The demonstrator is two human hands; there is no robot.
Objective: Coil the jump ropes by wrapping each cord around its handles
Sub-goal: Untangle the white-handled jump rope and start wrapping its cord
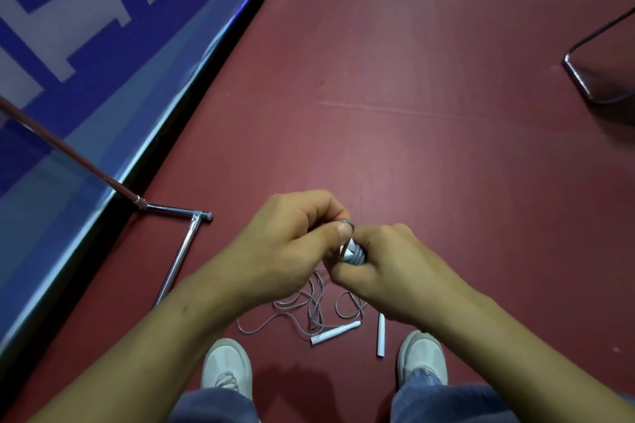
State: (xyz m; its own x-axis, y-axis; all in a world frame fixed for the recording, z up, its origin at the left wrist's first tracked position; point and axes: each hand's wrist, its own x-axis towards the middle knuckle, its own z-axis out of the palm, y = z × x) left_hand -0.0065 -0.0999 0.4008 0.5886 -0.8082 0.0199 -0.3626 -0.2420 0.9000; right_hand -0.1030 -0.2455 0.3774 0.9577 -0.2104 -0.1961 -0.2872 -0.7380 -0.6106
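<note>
Grey cord is wound tight round white handles in one bundle (354, 252), held in the air above & left of the right shoe (422, 354): rope 1 looks nearly done, tail prob. not yet tucked. The left hand (292, 244) pinches its top end, the right hand (395, 271) clamps round the coils. Rope 2 (312, 309) lies loose & tangled just left of that shoe, handles free, all left to do.

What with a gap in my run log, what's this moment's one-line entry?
left hand: pinches wrapped rope | right hand: grips wrapped rope | loose rope: uncoiled on floor
</note>
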